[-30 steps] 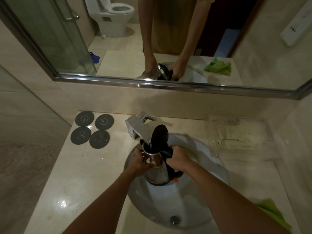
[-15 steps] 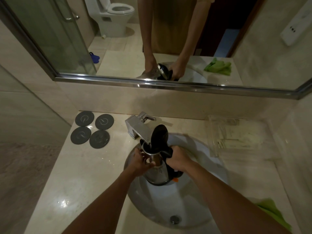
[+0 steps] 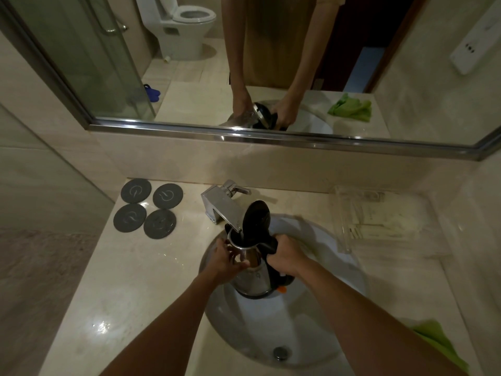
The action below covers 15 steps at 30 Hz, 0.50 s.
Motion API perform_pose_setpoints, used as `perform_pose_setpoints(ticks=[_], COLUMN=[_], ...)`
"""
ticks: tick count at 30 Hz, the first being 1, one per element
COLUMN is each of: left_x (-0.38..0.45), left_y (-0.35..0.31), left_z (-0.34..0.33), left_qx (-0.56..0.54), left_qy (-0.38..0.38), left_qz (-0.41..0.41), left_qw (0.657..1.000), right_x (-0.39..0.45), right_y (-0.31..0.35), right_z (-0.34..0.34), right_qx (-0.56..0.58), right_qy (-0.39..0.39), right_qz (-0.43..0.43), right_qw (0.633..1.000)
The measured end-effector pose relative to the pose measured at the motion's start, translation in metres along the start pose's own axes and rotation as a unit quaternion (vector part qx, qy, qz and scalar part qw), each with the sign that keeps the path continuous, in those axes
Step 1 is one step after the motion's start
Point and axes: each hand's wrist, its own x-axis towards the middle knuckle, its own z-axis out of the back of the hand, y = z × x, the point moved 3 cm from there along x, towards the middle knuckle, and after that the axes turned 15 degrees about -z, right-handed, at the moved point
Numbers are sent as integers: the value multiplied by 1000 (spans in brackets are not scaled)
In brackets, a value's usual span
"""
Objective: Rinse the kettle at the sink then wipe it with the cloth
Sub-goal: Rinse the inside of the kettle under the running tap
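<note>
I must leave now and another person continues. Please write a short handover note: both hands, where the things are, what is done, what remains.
Left hand grips the kettle body near the rim.
Right hand grips its black handle.
Kettle is upright over the sink, lid open, mouth under the faucet spout.
Green cloth lies on the counter, right of the sink.
Running water: cannot tell.
Left: finish rinsing, then wipe.

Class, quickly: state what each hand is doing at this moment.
Left hand: fingers wrap the kettle body near its rim.
Right hand: grips the kettle's black handle.
</note>
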Motion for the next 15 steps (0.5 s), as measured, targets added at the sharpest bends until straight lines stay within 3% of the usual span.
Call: perform_pose_setpoints(ticks=[15], left_x=[-1], left_y=[-1], left_z=[-2], left_qx=[14], left_qy=[-4], left_qz=[8], left_qw=[1000], right_x=[2], right_y=[-4], right_z=[-1], right_qx=[1], right_qy=[-12], right_qz=[-5], right_qw=[1000])
